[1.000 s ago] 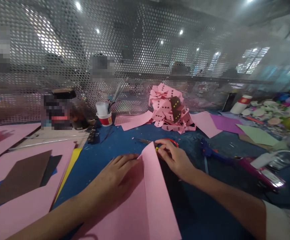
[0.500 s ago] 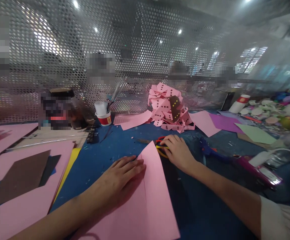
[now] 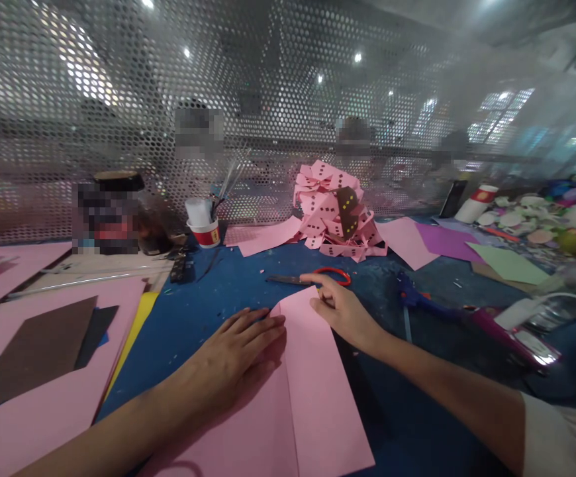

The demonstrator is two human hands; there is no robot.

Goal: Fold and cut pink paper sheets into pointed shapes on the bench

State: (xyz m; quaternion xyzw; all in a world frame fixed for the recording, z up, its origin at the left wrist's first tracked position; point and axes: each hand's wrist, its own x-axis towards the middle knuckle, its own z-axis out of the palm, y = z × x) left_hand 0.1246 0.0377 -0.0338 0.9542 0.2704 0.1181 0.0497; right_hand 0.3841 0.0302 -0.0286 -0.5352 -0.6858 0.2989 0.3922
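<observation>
A folded sheet of pink paper lies in front of me, its crease running lengthwise and its right flap slightly raised. My left hand rests flat on the part left of the crease, fingers stretched out. My right hand is at the flap's upper right edge, thumb over the paper and the other fingers curled by the edge. Its index finger reaches out over the scissors, which lie just beyond the paper with their blades to the left. A red handle loop shows; the other handle is mostly hidden.
A pink paper model with dark squares stands at the back. Left of it is a paper cup of tools. Coloured sheets, a blue glue gun and a magenta device lie right. Stacked paper lies left.
My right hand has shifted from the scissors' handles to the paper's edge, its index finger now extended. The right flap has spread farther to the right. My left hand stays in place.
</observation>
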